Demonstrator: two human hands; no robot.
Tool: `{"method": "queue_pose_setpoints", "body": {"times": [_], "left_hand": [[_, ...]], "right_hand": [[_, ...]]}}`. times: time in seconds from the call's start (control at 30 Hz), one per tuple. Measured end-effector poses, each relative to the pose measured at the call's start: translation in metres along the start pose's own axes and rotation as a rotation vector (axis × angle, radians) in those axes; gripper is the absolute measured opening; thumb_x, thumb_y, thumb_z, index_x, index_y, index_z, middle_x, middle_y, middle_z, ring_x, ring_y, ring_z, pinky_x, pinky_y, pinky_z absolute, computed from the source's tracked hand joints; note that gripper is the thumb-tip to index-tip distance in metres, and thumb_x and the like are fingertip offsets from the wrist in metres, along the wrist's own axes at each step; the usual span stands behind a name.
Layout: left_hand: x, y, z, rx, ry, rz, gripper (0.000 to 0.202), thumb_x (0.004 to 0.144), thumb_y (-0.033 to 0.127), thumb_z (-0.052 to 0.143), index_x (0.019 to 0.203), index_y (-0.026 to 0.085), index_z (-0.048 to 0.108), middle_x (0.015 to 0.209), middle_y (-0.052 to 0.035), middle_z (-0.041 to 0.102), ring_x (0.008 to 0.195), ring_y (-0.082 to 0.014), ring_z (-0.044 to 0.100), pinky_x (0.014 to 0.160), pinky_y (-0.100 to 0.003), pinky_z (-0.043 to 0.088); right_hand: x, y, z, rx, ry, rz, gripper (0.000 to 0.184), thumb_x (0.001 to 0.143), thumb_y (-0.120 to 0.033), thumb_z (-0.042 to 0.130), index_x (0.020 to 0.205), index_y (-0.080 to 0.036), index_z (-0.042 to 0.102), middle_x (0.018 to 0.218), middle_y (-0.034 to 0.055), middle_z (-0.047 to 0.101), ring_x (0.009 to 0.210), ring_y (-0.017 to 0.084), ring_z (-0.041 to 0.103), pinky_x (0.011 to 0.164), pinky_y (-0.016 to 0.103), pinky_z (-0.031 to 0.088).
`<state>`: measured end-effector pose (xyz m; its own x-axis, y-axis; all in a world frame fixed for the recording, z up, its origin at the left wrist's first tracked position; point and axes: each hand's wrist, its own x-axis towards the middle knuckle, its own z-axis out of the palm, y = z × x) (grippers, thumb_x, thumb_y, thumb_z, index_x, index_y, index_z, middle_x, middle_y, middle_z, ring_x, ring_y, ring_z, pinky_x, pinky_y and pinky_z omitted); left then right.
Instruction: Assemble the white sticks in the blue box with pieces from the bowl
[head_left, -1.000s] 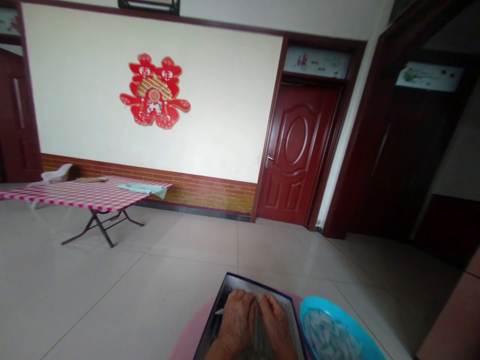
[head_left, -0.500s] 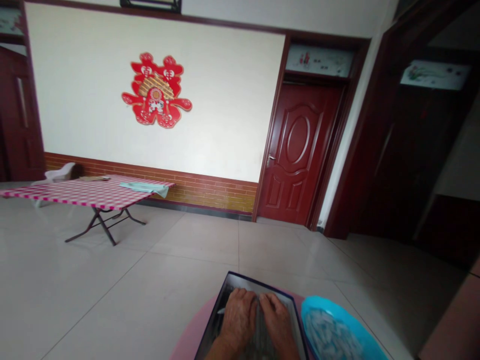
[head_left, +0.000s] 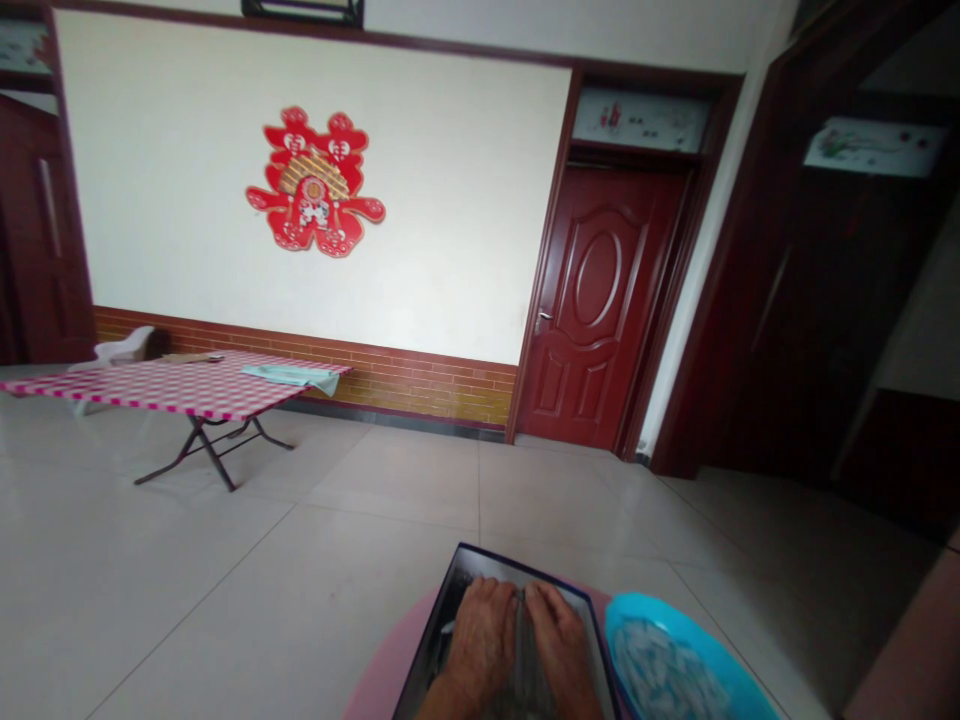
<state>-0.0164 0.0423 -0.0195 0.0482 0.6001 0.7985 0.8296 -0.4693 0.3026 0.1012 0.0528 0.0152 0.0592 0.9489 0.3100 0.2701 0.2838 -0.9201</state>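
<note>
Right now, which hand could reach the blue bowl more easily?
Probably the right hand. It rests on the right side of the dark tray, next to the blue bowl. The left hand lies farther away, with the right hand between it and the bowl.

A shallow navy-rimmed rectangular tray [head_left: 448, 600], grey inside, lies on a round pink tabletop [head_left: 379, 675]; its contents are hidden.

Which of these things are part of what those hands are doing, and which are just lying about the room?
Part of the work:
left hand
right hand
dark tray under the hands
blue basin beside it

Just lying about:
checked table
cloth on that table
</note>
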Motion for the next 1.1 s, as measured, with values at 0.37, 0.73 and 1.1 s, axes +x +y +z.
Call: {"method": "queue_pose_setpoints", "body": {"times": [0.37,0.73,1.1], "left_hand": [[0.006,0.004,-0.008,-0.006,0.032,0.006,0.027,0.088,0.010,0.035,0.090,0.017,0.061,0.076,-0.0063,0.064,0.073,-0.0211,0.060,0.079,-0.041,0.048],[0.010,0.007,-0.018,-0.054,-0.034,0.002,0.024,0.086,0.012,0.041,0.097,0.017,0.061,0.084,-0.0071,0.064,0.077,-0.0212,0.058,0.075,-0.039,0.048],[0.015,0.002,-0.017,-0.136,-0.030,-0.475,0.035,0.091,0.034,0.035,0.086,0.018,0.065,0.079,-0.0094,0.069,0.077,-0.0223,0.065,0.072,-0.032,0.048]], "right_hand": [[0.001,0.004,0.003,-0.049,-0.013,-0.018,0.039,0.075,-0.056,0.049,0.072,-0.020,0.065,0.077,0.0073,0.071,0.075,0.022,0.062,0.072,0.030,0.046],[-0.002,-0.004,0.006,0.095,-0.020,0.005,0.030,0.071,-0.044,0.054,0.082,-0.019,0.067,0.086,0.0077,0.072,0.085,0.024,0.064,0.080,0.032,0.048],[-0.001,0.001,0.000,0.206,0.046,0.164,0.027,0.070,-0.044,0.055,0.078,-0.020,0.063,0.073,0.0032,0.067,0.070,0.020,0.062,0.063,0.029,0.048]]}}
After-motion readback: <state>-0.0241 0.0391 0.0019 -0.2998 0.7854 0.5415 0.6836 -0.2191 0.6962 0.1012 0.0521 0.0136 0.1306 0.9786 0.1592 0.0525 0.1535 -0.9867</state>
